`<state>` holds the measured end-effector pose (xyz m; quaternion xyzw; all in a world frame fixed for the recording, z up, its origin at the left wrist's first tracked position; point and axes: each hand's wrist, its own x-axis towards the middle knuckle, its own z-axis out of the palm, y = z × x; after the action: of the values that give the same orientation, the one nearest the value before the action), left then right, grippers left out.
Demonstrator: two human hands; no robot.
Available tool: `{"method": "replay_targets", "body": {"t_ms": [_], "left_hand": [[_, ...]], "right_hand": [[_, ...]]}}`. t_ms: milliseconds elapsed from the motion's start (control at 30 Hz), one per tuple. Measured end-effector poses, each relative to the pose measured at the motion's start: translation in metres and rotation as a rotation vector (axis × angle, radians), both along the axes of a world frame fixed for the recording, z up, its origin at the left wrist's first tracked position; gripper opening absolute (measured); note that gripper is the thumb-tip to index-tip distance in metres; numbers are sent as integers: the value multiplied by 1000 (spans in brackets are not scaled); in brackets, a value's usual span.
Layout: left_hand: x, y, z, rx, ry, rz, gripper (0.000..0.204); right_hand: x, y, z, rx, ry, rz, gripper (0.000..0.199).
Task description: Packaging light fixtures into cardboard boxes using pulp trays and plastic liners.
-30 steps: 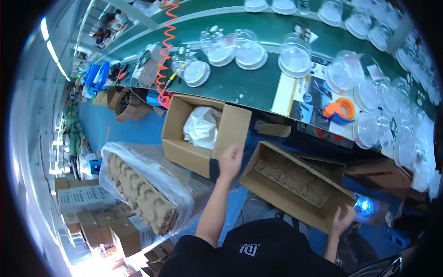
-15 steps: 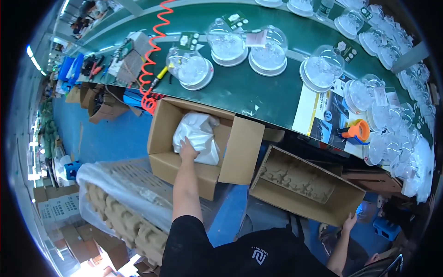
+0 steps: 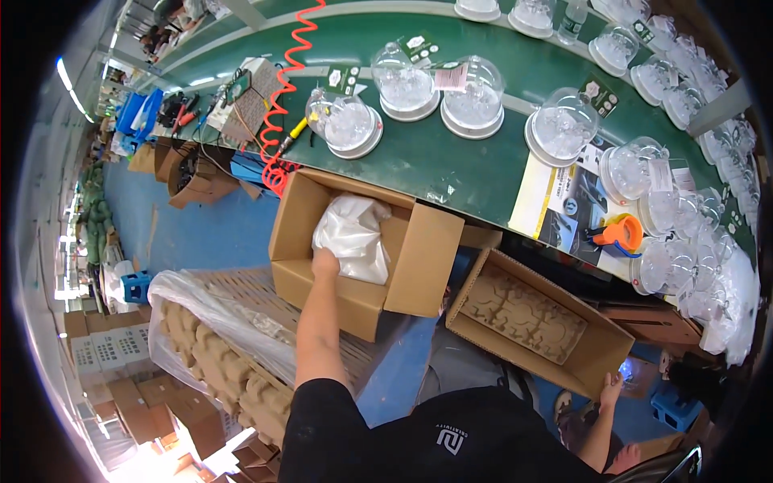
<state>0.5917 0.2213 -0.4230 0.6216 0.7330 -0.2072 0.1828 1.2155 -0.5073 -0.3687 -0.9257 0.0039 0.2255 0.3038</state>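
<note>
My left hand (image 3: 324, 262) is inside an open cardboard carton (image 3: 342, 310), against the lower left side of a white plastic bag (image 3: 354, 237). Its fingers are hidden, so whether they grip the bag cannot be seen. My right hand (image 3: 610, 390) is closed on the near right corner of a second open cardboard box (image 3: 555, 362), which sits tilted in front of me. A moulded brown pulp tray (image 3: 523, 310) lies in its bottom. The bag's contents do not show.
On the green workbench (image 3: 451, 173) stand several clear domes on white bases (image 3: 564, 129). An orange tape dispenser (image 3: 622, 233) sits near its edge. A red coiled air hose (image 3: 278, 105) hangs on the left. Plastic-wrapped pulp trays (image 3: 217, 346) are stacked at lower left.
My left hand has slid from the top of the white bag to its lower left side, its fingers going out of sight. The right hand keeps hold of the box, which has tilted slightly.
</note>
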Motion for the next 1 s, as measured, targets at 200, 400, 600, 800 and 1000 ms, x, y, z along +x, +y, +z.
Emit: {"method": "replay_targets", "body": {"t_ms": [200, 400, 600, 800, 1000], "left_hand": [[-25, -5, -72, -50, -67, 262, 95], [-21, -6, -41, 123, -9, 189, 24], [-30, 15, 53, 13, 55, -43, 27], [-16, 41, 130, 216, 32, -263, 35], [13, 50, 237, 397, -83, -253, 38]], "right_hand": [[-23, -12, 16, -61, -168, 94, 58], [-57, -4, 19, 29, -51, 126, 49], [-58, -1, 12, -251, -419, 175, 44], [-49, 42, 33, -246, -612, 168, 37], [-50, 92, 81, -73, -655, 228, 33]]}}
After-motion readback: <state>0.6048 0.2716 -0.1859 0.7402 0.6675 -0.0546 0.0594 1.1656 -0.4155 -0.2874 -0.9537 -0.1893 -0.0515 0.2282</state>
